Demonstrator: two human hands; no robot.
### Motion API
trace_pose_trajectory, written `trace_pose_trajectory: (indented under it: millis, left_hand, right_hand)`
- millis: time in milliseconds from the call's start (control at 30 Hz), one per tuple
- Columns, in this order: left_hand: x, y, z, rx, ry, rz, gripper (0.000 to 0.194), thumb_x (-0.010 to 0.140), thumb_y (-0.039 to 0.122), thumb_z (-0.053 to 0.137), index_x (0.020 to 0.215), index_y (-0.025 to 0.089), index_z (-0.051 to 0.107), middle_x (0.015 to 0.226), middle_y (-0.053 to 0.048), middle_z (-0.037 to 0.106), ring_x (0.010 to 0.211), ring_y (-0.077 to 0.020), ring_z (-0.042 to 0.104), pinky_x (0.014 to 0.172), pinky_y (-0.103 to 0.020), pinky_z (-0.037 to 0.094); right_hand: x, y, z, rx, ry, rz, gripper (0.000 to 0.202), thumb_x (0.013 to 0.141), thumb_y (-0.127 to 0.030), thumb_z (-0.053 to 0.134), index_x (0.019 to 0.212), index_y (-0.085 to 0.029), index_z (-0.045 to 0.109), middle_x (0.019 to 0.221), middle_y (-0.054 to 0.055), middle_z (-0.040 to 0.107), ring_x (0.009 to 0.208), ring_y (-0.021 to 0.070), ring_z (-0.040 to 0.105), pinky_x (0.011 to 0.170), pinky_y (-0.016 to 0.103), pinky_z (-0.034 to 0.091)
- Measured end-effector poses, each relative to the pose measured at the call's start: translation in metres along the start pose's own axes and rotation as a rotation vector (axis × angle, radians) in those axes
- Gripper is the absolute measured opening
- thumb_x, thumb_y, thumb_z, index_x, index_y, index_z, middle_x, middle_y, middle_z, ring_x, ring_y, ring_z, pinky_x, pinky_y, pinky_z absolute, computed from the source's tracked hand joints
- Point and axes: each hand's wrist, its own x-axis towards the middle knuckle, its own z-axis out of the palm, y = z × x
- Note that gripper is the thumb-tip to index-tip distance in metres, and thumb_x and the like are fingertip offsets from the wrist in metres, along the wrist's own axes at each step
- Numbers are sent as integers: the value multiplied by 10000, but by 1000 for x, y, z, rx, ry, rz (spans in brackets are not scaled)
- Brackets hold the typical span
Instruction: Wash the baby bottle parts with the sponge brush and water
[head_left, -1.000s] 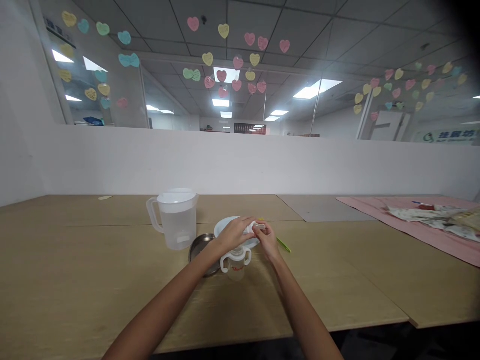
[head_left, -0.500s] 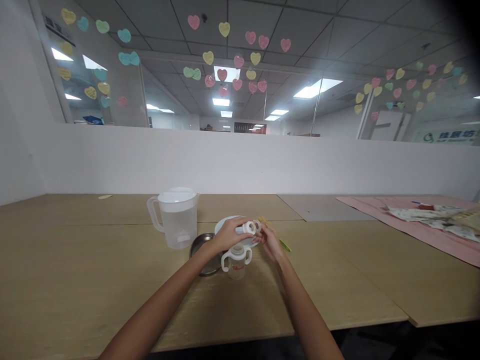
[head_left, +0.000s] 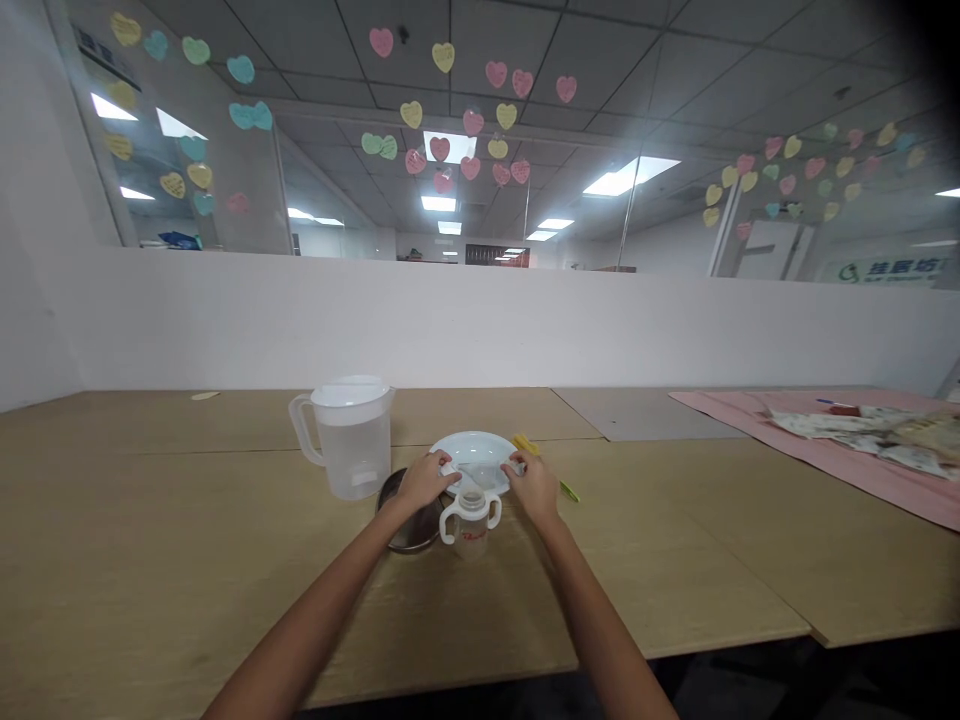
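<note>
A clear baby bottle [head_left: 471, 540] with two white handles and red lettering stands upright on the table, its neck uncovered. My left hand [head_left: 424, 482] is closed, pinching a small white bottle part [head_left: 451, 470] over the left side of a white bowl [head_left: 471, 440]. Over the bowl's right rim, my right hand [head_left: 535, 488] is closed in a pinch on a small pale piece [head_left: 517, 466], mostly hidden by the fingers. A clear piece [head_left: 484, 473] shows in the bowl between the hands. Partly behind my left hand lies a dark metal tray [head_left: 411, 540].
A translucent lidded pitcher [head_left: 351, 450] stands left of the tray. A yellow item [head_left: 526, 443] and a green stick-like handle [head_left: 570, 491] lie right of the bowl. Far right, a pink cloth [head_left: 739, 425] carries packets. A white wall [head_left: 450, 325] rises behind the table.
My hands have moved apart, left hand leftward and right hand slightly right and down. The white part and the clear ring that were held together are now separated. The bowl's inside shows more.
</note>
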Motion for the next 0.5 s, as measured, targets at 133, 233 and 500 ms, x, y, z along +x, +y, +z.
trace_pose_trajectory:
  millis: [133, 233, 500]
  left_hand:
    - [-4, 0, 3, 125, -31, 37, 357, 760, 396, 484, 973, 137, 607, 1001, -111, 629, 930, -220, 569, 803, -302, 403]
    - [-5, 3, 1, 193, -53, 119, 329, 798, 369, 425, 881, 139, 646, 937, -112, 648, 913, -221, 566, 817, -311, 395]
    - [-25, -15, -8, 186, 613, 275, 307, 827, 290, 403, 1063, 150, 540, 1127, -101, 547, 1080, -228, 451, 957, -394, 303]
  right_hand:
    - [-5, -2, 0, -202, -105, -85, 161, 712, -300, 530, 752, -205, 652, 753, 38, 638, 744, 196, 560, 619, 271, 376]
    - [-5, -2, 0, -224, -127, -127, 190, 749, -275, 483, 750, -198, 656, 764, 42, 638, 761, 191, 562, 641, 268, 381]
    - [-5, 0, 0, -166, 8, -128, 315, 821, -328, 369, 832, -180, 647, 828, 65, 627, 750, 174, 554, 636, 259, 381]
